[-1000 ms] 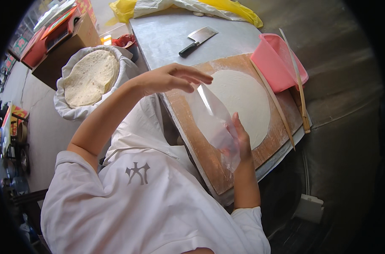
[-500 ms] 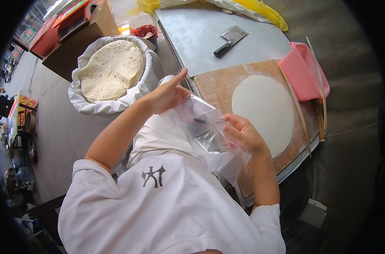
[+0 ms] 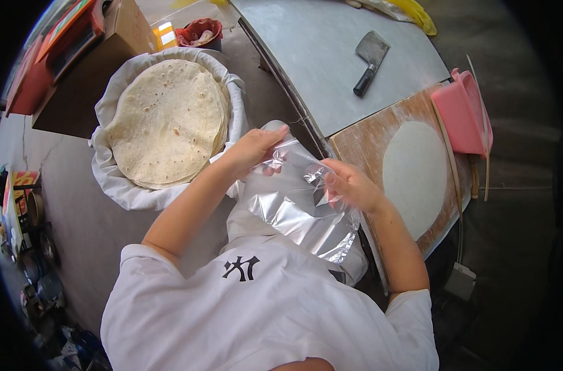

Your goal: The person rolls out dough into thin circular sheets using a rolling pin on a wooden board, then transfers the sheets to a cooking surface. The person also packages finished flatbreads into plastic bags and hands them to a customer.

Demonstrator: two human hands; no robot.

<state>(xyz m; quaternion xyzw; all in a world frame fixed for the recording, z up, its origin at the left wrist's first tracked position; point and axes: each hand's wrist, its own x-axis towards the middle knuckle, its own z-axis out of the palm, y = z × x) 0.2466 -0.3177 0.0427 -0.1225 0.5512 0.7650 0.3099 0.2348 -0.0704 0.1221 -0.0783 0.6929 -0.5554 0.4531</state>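
A clear plastic bag [image 3: 294, 213] hangs in front of my body, stretched between both hands. My left hand [image 3: 260, 151] pinches its upper left edge, thumb on top. Closed on the bag's right edge is my right hand [image 3: 352, 185]. Just left of my left hand, a stack of thin round flatbreads [image 3: 167, 120] lies in a container lined with white cloth [image 3: 136, 195]. To the right of my right hand, a rolled-out round of pale dough [image 3: 415, 179] rests on a floured wooden board [image 3: 358, 145].
A cleaver [image 3: 371, 62] with a black handle lies on the metal tabletop [image 3: 312, 68]. Beside the board stand a pink plastic container [image 3: 460, 114] and a thin rolling pin [image 3: 447, 148]. A cardboard box [image 3: 123, 43] and a red-lined bin [image 3: 201, 34] are at the far left.
My view has turned left, toward the flatbreads. My left hand has closed from a raised-thumb pose onto the bag's edge, and the two hands are nearer each other.
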